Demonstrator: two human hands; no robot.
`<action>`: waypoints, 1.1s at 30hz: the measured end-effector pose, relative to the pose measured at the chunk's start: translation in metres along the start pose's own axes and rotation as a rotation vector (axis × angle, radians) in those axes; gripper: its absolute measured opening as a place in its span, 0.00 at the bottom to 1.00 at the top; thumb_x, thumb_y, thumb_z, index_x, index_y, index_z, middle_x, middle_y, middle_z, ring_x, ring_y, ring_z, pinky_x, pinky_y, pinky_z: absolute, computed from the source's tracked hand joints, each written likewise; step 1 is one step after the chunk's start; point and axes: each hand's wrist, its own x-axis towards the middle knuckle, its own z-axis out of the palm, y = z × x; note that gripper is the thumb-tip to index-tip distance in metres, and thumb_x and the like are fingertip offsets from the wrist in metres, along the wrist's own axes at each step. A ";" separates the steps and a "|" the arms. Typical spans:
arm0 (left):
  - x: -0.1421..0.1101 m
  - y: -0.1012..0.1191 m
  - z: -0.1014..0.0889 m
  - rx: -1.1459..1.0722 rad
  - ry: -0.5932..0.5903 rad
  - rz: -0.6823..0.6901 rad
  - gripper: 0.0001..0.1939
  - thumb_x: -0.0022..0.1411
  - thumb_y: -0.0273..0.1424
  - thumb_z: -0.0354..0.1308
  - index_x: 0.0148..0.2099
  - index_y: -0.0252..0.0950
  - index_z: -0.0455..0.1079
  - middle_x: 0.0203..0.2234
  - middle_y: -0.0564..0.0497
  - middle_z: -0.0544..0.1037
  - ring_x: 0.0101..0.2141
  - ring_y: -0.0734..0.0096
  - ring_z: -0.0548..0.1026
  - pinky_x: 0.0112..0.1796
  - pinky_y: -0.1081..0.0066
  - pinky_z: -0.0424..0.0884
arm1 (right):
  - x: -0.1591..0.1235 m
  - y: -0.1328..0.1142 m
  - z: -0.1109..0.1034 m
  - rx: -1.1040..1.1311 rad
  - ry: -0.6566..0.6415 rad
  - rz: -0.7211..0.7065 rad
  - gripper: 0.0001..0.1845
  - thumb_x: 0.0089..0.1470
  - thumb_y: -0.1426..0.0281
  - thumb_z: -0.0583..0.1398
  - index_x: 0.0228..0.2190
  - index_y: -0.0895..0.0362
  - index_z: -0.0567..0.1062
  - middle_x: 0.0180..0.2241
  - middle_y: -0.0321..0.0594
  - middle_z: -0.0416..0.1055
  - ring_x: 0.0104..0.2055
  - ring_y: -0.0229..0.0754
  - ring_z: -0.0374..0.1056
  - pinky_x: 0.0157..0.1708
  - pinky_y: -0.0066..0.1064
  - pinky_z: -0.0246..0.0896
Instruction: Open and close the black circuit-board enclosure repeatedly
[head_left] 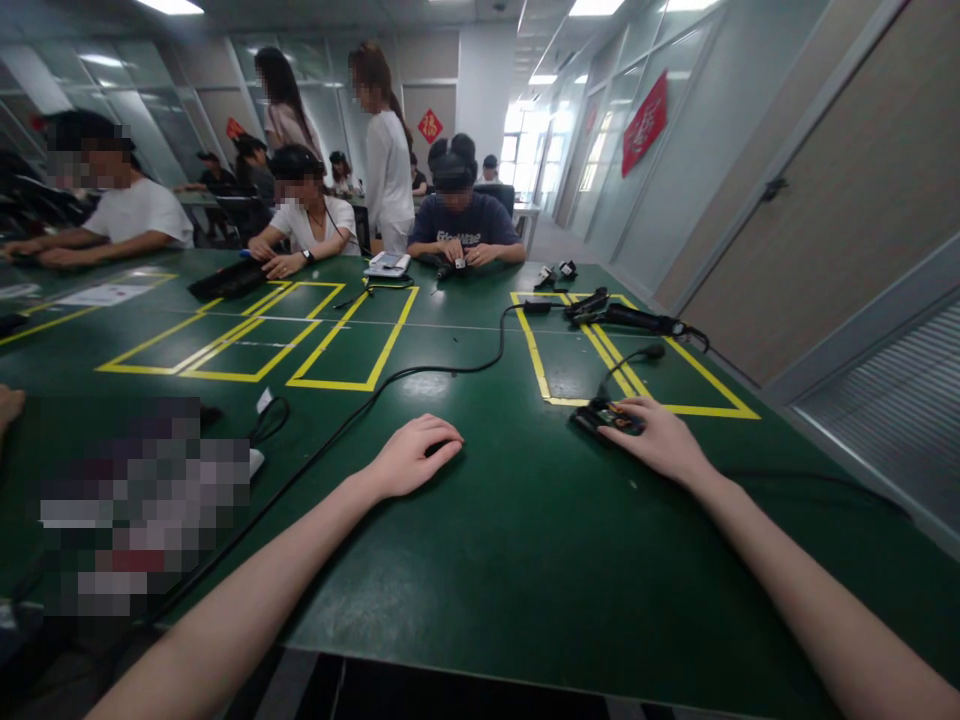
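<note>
Crossing the frame diagonally, a black cable [420, 371] runs beyond the left hand [416, 455], fingers half-curled, empty. Right of centre, right hand's [652, 432] fingers close around a black device [606, 418]; black corded item [637, 318] beyond. Green table [510, 590], yellow tape [697, 411]; seated people [469, 225] upper frame.

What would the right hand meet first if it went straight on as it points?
The black device. The right hand already has its thumb and fingers at it, apparently touching, though exact contact is hard to judge from this view.
</note>
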 end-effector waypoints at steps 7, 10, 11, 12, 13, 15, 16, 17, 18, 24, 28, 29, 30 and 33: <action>-0.002 0.002 -0.003 -0.007 0.023 -0.002 0.15 0.76 0.37 0.51 0.49 0.38 0.78 0.46 0.45 0.83 0.49 0.61 0.78 0.54 0.60 0.74 | -0.049 -0.128 0.004 0.458 -0.407 -0.707 0.22 0.54 0.63 0.69 0.50 0.55 0.80 0.53 0.46 0.76 0.49 0.47 0.78 0.51 0.36 0.73; -0.005 0.007 -0.005 -0.027 0.053 0.015 0.14 0.75 0.37 0.53 0.50 0.38 0.78 0.48 0.43 0.82 0.50 0.60 0.78 0.54 0.59 0.74 | -0.061 -0.143 0.004 0.500 -0.388 -0.776 0.20 0.54 0.66 0.69 0.49 0.55 0.80 0.51 0.46 0.76 0.47 0.45 0.78 0.47 0.34 0.74; -0.005 0.010 -0.006 -0.036 0.060 0.034 0.14 0.74 0.37 0.54 0.50 0.38 0.78 0.48 0.43 0.81 0.50 0.60 0.78 0.54 0.58 0.74 | -0.062 -0.144 0.004 0.499 -0.369 -0.777 0.19 0.55 0.66 0.69 0.48 0.55 0.80 0.51 0.46 0.76 0.46 0.45 0.79 0.47 0.34 0.74; -0.006 0.013 -0.006 -0.043 0.064 0.057 0.13 0.74 0.37 0.55 0.50 0.38 0.77 0.48 0.42 0.81 0.50 0.59 0.78 0.54 0.58 0.75 | -0.062 -0.142 0.004 0.491 -0.349 -0.772 0.17 0.55 0.67 0.69 0.47 0.55 0.80 0.51 0.46 0.76 0.45 0.45 0.79 0.46 0.34 0.74; -0.007 0.018 -0.006 -0.049 0.066 0.082 0.13 0.73 0.37 0.56 0.50 0.38 0.77 0.48 0.42 0.81 0.50 0.58 0.78 0.54 0.57 0.75 | -0.062 -0.140 0.005 0.483 -0.324 -0.767 0.16 0.56 0.67 0.68 0.47 0.55 0.80 0.51 0.46 0.76 0.44 0.45 0.79 0.45 0.34 0.75; -0.008 0.028 -0.003 -0.040 0.038 0.134 0.13 0.71 0.38 0.59 0.52 0.39 0.77 0.50 0.41 0.80 0.52 0.56 0.77 0.54 0.55 0.74 | -0.060 -0.136 0.006 0.476 -0.273 -0.757 0.14 0.57 0.66 0.67 0.46 0.55 0.80 0.51 0.47 0.76 0.43 0.44 0.79 0.43 0.34 0.75; -0.008 0.033 0.000 -0.037 0.032 0.159 0.14 0.69 0.38 0.60 0.54 0.39 0.76 0.50 0.41 0.80 0.52 0.55 0.76 0.55 0.55 0.74 | -0.060 -0.135 0.006 0.480 -0.249 -0.754 0.14 0.58 0.66 0.67 0.46 0.55 0.80 0.50 0.48 0.76 0.43 0.44 0.78 0.42 0.34 0.75; -0.008 0.038 0.003 -0.035 0.034 0.191 0.17 0.68 0.39 0.62 0.56 0.39 0.74 0.51 0.41 0.79 0.52 0.55 0.76 0.54 0.55 0.74 | -0.060 -0.135 0.005 0.487 -0.232 -0.754 0.14 0.59 0.65 0.67 0.46 0.55 0.80 0.49 0.48 0.76 0.42 0.44 0.78 0.41 0.33 0.75; -0.008 0.043 0.007 -0.030 0.026 0.209 0.19 0.68 0.40 0.62 0.58 0.39 0.73 0.52 0.40 0.78 0.53 0.55 0.76 0.54 0.55 0.74 | -0.060 -0.135 0.005 0.495 -0.225 -0.757 0.13 0.60 0.64 0.66 0.46 0.56 0.80 0.48 0.48 0.76 0.42 0.44 0.78 0.40 0.33 0.74; -0.005 0.059 0.021 0.032 -0.096 0.150 0.25 0.65 0.38 0.65 0.61 0.38 0.69 0.48 0.42 0.79 0.48 0.56 0.76 0.52 0.56 0.72 | -0.068 -0.139 -0.002 0.467 -0.286 -0.812 0.14 0.66 0.61 0.60 0.43 0.58 0.81 0.44 0.47 0.77 0.38 0.42 0.76 0.36 0.30 0.70; -0.006 0.056 0.019 -0.007 -0.160 0.102 0.25 0.65 0.38 0.65 0.62 0.40 0.69 0.50 0.43 0.79 0.51 0.55 0.76 0.56 0.54 0.70 | -0.069 -0.143 -0.004 0.437 -0.313 -0.813 0.17 0.69 0.61 0.57 0.43 0.58 0.81 0.44 0.47 0.78 0.38 0.41 0.77 0.35 0.29 0.69; -0.007 0.055 0.018 -0.004 -0.170 0.089 0.28 0.64 0.39 0.66 0.64 0.41 0.68 0.54 0.42 0.78 0.55 0.53 0.75 0.59 0.53 0.69 | -0.070 -0.144 -0.004 0.427 -0.315 -0.809 0.17 0.69 0.61 0.57 0.43 0.58 0.81 0.45 0.47 0.78 0.39 0.41 0.77 0.35 0.29 0.70; -0.008 0.054 0.018 0.002 -0.179 0.075 0.32 0.63 0.40 0.67 0.67 0.42 0.65 0.59 0.41 0.75 0.59 0.51 0.72 0.61 0.51 0.67 | -0.070 -0.144 -0.004 0.415 -0.314 -0.803 0.16 0.69 0.61 0.57 0.44 0.58 0.81 0.45 0.47 0.79 0.39 0.42 0.77 0.35 0.29 0.70; -0.011 0.052 0.017 0.012 -0.220 0.048 0.42 0.62 0.42 0.68 0.73 0.44 0.56 0.69 0.40 0.65 0.67 0.47 0.64 0.65 0.47 0.63 | -0.070 -0.146 -0.002 0.394 -0.268 -0.792 0.16 0.68 0.61 0.58 0.45 0.57 0.81 0.44 0.47 0.79 0.39 0.42 0.78 0.35 0.29 0.70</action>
